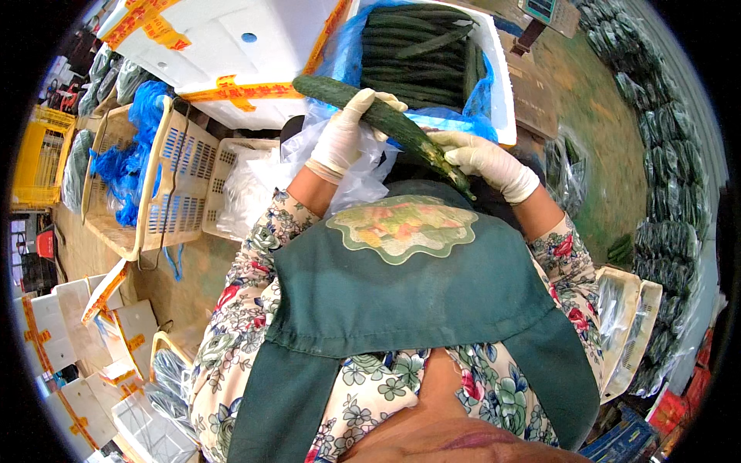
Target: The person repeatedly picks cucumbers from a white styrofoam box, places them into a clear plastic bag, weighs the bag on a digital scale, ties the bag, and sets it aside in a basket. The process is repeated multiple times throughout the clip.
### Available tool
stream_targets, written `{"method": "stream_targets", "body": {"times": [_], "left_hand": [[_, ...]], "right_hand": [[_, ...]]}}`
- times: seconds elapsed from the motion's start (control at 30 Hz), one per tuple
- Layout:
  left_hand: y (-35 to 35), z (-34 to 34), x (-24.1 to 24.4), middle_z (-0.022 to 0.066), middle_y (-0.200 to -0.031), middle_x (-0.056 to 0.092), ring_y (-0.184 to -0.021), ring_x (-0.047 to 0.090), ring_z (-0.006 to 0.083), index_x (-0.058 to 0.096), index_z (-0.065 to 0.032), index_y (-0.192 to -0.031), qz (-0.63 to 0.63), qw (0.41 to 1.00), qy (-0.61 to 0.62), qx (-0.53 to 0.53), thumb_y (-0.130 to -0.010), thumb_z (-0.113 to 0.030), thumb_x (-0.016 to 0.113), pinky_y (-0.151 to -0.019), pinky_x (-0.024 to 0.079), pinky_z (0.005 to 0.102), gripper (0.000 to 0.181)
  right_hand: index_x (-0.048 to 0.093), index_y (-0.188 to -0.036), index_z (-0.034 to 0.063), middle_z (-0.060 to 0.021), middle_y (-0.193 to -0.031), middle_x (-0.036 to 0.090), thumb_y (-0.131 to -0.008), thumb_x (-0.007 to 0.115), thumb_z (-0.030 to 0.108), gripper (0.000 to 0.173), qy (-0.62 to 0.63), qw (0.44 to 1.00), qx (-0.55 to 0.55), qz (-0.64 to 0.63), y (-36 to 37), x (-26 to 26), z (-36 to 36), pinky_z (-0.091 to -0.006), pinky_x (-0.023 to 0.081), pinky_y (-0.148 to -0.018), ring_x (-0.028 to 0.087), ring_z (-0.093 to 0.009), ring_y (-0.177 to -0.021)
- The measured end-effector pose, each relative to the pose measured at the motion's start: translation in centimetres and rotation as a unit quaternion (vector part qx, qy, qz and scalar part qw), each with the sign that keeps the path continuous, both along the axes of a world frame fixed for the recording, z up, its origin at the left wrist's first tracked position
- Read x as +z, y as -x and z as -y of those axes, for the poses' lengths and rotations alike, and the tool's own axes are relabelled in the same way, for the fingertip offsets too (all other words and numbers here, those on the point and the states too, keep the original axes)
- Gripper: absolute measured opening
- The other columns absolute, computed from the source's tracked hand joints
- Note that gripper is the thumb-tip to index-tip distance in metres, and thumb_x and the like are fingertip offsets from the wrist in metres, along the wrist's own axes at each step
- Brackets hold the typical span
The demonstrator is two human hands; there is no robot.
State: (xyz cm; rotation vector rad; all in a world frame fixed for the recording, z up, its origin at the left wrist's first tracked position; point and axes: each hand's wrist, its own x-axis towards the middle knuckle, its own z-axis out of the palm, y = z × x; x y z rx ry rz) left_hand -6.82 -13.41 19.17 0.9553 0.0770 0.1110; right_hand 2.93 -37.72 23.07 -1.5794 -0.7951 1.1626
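Note:
A long dark green cucumber lies slantwise across both gloved hands, its thinner, yellowish end at the lower right. My left hand, in a whitish glove, grips it near the middle. The fingers of my right hand, gloved too, hold it near the thin end. Just beyond, a white foam box lined with blue plastic film holds many cucumbers in rows. Clear plastic film hangs below my left hand.
Closed foam boxes with orange tape stand at upper left. Beside them are a crate with blue film and a basket of clear bags. Bagged cucumbers line the right wall. A cardboard box sits beside the open foam box.

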Motion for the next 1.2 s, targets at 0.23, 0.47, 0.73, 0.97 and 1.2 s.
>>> {"method": "stream_targets", "body": {"times": [0.23, 0.47, 0.73, 0.97, 1.2], "left_hand": [[0.8, 0.3, -0.1, 0.0160, -0.110, 0.068, -0.087, 0.064, 0.0166, 0.063, 0.0001, -0.113, -0.001, 1.000, 0.014, -0.009, -0.094, -0.045, 0.058, -0.066, 0.049, 0.0238, 0.049], [2.7, -2.3, 1.4, 0.0205, -0.116, 0.065, -0.111, 0.062, 0.0226, 0.057, 0.0071, -0.122, -0.004, 0.998, 0.060, 0.023, -0.095, -0.049, 0.054, -0.073, 0.053, 0.0248, 0.062], [3.3, -5.0, 0.2, 0.0215, -0.113, 0.066, -0.098, 0.067, 0.0191, 0.057, 0.0118, -0.118, -0.010, 0.995, 0.099, 0.006, -0.097, -0.049, 0.049, -0.056, 0.049, 0.0193, 0.064], [5.1, -3.8, 1.9, 0.0169, -0.109, 0.068, -0.102, 0.065, 0.0224, 0.061, 0.0032, -0.119, -0.007, 0.998, -0.019, 0.051, -0.095, -0.046, 0.055, -0.064, 0.052, 0.0210, 0.055], [7.7, -0.3, 5.5, 0.0088, -0.114, 0.066, -0.107, 0.060, 0.0182, 0.063, -0.0030, -0.117, 0.165, 0.934, -0.269, 0.171, -0.082, -0.009, 0.074, -0.093, 0.050, 0.0362, 0.037]], "right_hand": [[0.044, -0.139, -0.0010, -0.0085, -0.119, 0.060, -0.093, 0.053, 0.023, 0.053, -0.042, 0.997, 0.021, -0.054, 0.6, -0.5, -4.2, -0.0285, 0.047, -0.089, 0.058, -0.015, -0.100], [0.051, -0.129, -0.0014, -0.0083, -0.106, 0.063, -0.092, 0.053, 0.023, 0.044, -0.047, 0.998, 0.042, -0.001, 1.4, -0.7, -5.6, -0.0285, 0.048, -0.087, 0.059, -0.014, -0.092], [0.053, -0.128, 0.0005, -0.0106, -0.108, 0.066, -0.097, 0.052, 0.035, 0.046, -0.027, 0.970, 0.060, -0.233, 1.5, 2.0, -6.6, -0.0288, 0.053, -0.076, 0.062, -0.015, -0.089], [0.057, -0.126, 0.0042, -0.0040, -0.096, 0.066, -0.082, 0.072, 0.026, 0.051, 0.082, 0.989, 0.095, -0.073, 2.5, 0.8, -8.8, -0.0265, 0.051, -0.074, 0.061, -0.011, -0.085], [0.054, -0.132, 0.0027, -0.0144, -0.116, 0.066, -0.073, 0.074, 0.012, 0.063, -0.027, 0.942, 0.075, 0.327, 3.9, 2.6, -9.7, -0.0317, 0.048, -0.095, 0.063, -0.020, -0.106]]}}
